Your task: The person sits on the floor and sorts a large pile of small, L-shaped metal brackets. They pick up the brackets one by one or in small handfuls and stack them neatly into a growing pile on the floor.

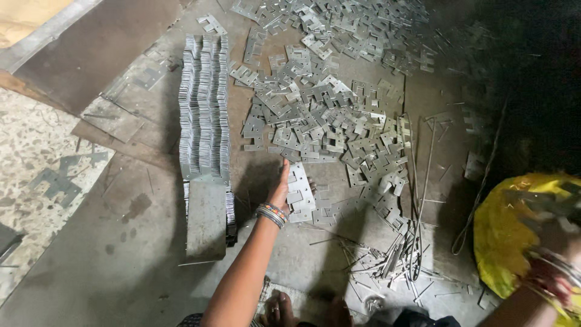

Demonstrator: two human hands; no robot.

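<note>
Most of the plates [321,121] lie loose across the floor [121,266], while three tight rows [204,106] stand packed at the left, so by my judgement the stacking is well under halfway. I see my left hand [283,188] holding a small stack [301,192] flat at the pile's near edge. My right hand [560,242] is blurred; I cannot tell its grip.

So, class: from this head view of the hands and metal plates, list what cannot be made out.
- Right hand: blurred against the yellow bag; its grip cannot be told.
- Left hand: fingers hidden behind the small stack of plates it holds.
- Top right floor: too dark to see.
- Feet: cut off by the bottom edge.
</note>
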